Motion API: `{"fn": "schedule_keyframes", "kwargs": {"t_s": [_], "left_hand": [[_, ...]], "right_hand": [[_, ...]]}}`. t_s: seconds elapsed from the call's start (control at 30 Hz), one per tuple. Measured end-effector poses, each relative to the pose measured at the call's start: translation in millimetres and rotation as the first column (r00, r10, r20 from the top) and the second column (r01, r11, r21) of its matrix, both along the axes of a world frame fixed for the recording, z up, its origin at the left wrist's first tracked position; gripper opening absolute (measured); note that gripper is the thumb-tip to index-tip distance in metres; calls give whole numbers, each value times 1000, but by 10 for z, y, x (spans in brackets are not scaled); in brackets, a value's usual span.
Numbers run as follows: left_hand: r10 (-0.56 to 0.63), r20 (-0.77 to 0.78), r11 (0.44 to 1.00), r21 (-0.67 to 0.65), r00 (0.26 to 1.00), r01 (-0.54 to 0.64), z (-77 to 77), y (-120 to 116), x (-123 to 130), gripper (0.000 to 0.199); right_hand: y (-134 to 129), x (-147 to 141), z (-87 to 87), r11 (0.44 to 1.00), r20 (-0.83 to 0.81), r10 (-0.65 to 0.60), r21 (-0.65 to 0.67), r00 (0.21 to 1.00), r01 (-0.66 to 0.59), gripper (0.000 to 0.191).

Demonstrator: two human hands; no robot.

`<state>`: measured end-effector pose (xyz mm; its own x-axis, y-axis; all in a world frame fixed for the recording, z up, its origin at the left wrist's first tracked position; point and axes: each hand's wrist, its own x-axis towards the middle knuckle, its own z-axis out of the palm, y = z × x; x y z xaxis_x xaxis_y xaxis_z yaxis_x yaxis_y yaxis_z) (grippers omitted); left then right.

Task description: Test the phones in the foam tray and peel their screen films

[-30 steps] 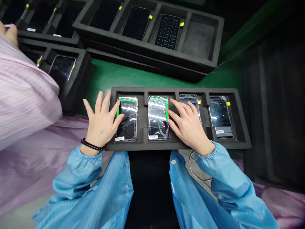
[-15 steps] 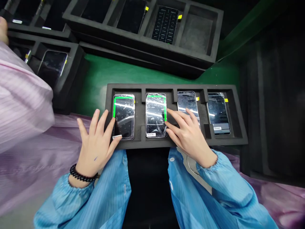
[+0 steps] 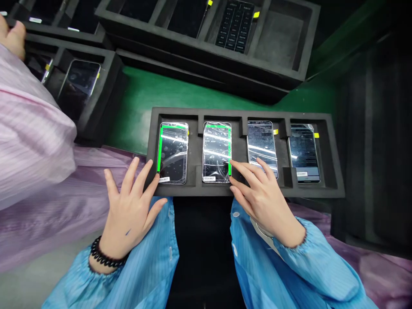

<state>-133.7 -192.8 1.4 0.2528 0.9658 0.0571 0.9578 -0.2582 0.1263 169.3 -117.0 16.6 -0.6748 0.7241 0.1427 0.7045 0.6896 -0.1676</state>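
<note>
A black foam tray (image 3: 193,190) lies before me with smartphones side by side in its compartments. My left hand (image 3: 130,206) is open, its fingers spread, the index fingertip at the lower left edge of the leftmost smartphone (image 3: 174,156). That screen has green bars along its top and left side. My right hand (image 3: 264,193) is open too, with a fingertip on the lower right edge of the second smartphone (image 3: 216,150), whose green bars run along the top and right side. The third smartphone (image 3: 262,146) and the rightmost smartphone (image 3: 303,150) display lines of text.
Another foam tray (image 3: 251,73) stands at the back, holding several phones, one showing a button grid (image 3: 236,25). More trays (image 3: 111,77) with phones are at the left. A co-worker's pink sleeve (image 3: 38,128) reaches in there. A green surface (image 3: 144,92) lies beneath.
Both hands have slid down along the phones' side edges, and the green bars under the fingertips have grown longer. The whole view has shifted slightly.
</note>
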Motion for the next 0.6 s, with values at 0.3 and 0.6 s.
{"fn": "schedule_keyframes", "kwargs": {"t_s": [0.3, 0.6], "left_hand": [[-62, 26, 998, 11, 998, 62, 164, 247, -120, 25], [-307, -99, 949, -108, 947, 296, 141, 785, -257, 58]], "right_hand": [[258, 46, 47, 991, -53, 13, -135, 999, -20, 36], [611, -24, 51, 965, 106, 183, -208, 977, -158, 95]]}}
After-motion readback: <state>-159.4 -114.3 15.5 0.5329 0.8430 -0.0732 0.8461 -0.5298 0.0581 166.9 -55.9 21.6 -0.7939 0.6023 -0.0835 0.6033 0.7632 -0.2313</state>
